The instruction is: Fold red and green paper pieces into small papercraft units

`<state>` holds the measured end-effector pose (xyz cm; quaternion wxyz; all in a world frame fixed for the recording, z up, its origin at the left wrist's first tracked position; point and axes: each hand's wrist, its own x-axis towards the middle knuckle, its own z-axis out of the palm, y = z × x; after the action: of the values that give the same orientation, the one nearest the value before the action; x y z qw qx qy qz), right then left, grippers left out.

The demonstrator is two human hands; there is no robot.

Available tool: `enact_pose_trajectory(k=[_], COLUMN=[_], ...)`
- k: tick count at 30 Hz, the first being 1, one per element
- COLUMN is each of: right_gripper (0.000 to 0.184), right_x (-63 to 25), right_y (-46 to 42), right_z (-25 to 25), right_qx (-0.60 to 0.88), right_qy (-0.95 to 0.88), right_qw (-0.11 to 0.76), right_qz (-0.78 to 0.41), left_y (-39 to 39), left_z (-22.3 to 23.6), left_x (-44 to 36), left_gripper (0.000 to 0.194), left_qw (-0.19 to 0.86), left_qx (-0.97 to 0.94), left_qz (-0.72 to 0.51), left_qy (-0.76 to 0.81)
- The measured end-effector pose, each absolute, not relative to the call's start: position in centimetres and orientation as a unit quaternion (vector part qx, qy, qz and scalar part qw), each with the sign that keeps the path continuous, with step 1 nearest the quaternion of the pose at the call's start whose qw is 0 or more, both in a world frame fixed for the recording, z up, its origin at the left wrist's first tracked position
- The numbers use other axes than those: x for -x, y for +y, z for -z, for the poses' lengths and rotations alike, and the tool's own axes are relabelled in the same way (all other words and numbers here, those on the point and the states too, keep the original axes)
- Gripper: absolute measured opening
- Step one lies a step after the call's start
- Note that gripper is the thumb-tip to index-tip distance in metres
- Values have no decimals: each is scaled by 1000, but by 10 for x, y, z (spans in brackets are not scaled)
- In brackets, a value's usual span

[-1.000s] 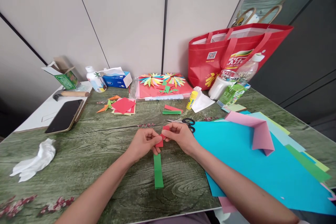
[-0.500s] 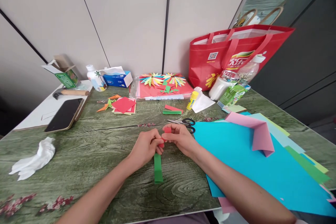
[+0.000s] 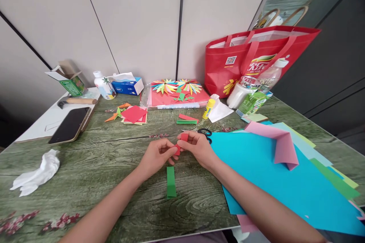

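Between both hands is a small red paper strip [image 3: 184, 136], folded, its parts showing above my right fingers and between the two hands. My left hand [image 3: 158, 155] pinches its lower end with thumb and fingers. Closed on the upper part is my right hand [image 3: 196, 149]. Just below the hands, a folded green paper strip [image 3: 171, 182] lies on the table. Behind my right hand are scissors [image 3: 205, 133] with black handles; my fingers partly cover the blades. Farther back lie another red strip [image 3: 188, 118] and green strip [image 3: 186, 122], beside a yellow glue stick [image 3: 209, 109].
Blue paper sheets [image 3: 256, 182] with a folded pink piece [image 3: 285, 146] cover the right side. Paper squares [image 3: 134, 114], a phone [image 3: 70, 125] and crumpled tissue [image 3: 38, 172] lie left. A red bag [image 3: 222, 64], jar [image 3: 238, 95] and tissue box [image 3: 128, 85] stand at the back.
My left hand has shifted slightly up and its fingers have loosened, showing more of the red strip. My right hand has moved slightly and now covers more of the scissor blades.
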<state>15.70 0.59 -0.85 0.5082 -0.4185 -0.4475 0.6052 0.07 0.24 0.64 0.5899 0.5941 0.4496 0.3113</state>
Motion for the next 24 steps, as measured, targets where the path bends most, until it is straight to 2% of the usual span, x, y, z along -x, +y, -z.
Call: enact_pose_trajectory(k=[9, 14, 18, 22, 24], right_gripper=[28, 25, 27, 39, 44], right_x=[-159, -161, -158, -156, -156], right_y=[6, 4, 6, 8, 7], right_z=[14, 13, 13, 19, 21], right_qx=[416, 400, 421, 433, 441], right_qy=[-495, -472, -466, -462, -506], right_qw=[466, 464, 483, 497, 462], right_qz=[-603, -634, -610, -594, -579], left_y=[2, -1, -1, 5, 11], left_z=[-2, -7, -8, -3, 0], left_x=[0, -1, -3, -1, 3], left_gripper=[20, 19, 22, 23, 22], left_qw=[595, 616, 636, 580, 540], left_qx=[-598, -604, -586, -574, -534], left_qz=[-326, -312, -302, -356, -413], left_qy=[426, 398, 402, 456, 503])
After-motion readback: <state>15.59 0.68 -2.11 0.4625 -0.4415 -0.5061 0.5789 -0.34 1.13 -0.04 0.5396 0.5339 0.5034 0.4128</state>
